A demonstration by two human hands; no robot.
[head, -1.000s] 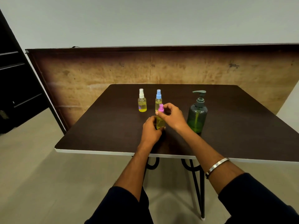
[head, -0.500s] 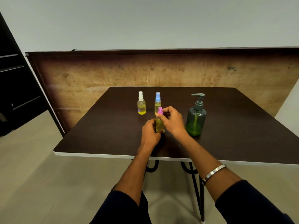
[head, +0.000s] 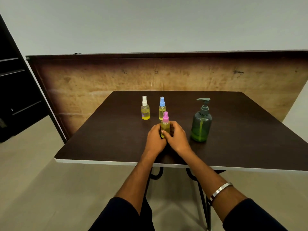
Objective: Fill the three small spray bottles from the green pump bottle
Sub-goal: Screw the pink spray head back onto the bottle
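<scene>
Since half a second ago the right hand point(head: 177, 136) has dropped from the pink cap down to the body of the pink-capped spray bottle point(head: 165, 125), so that both hands now wrap the bottle from either side, the left hand point(head: 154, 139) on its left flank and the right hand on its right, fingers curled closed around it just below the middle of the frame. That bottle stands upright on the dark counter point(head: 108, 134), its cap on, and yellow liquid shows through its clear wall above the fingers. Behind it, toward the centre of the frame, stand the blue-capped spray bottle point(head: 162, 108) and, to its left and a little apart, the white-capped spray bottle point(head: 145, 108); both are upright and capped, with yellow liquid in the lower part. Right of the hands, near but not touching them, stands the green pump bottle point(head: 201, 124), upright, with its grey pump head pointing left and green liquid low inside. No label, brand or writing can be read on any of the bottles. A metal bangle point(head: 220, 190) circles the right forearm at lower right, above a dark sleeve point(head: 253, 215). A worn brown board point(head: 100, 77) stands on edge behind the counter, and a black shelf unit point(head: 13, 80) fills the left edge of the frame.
</scene>
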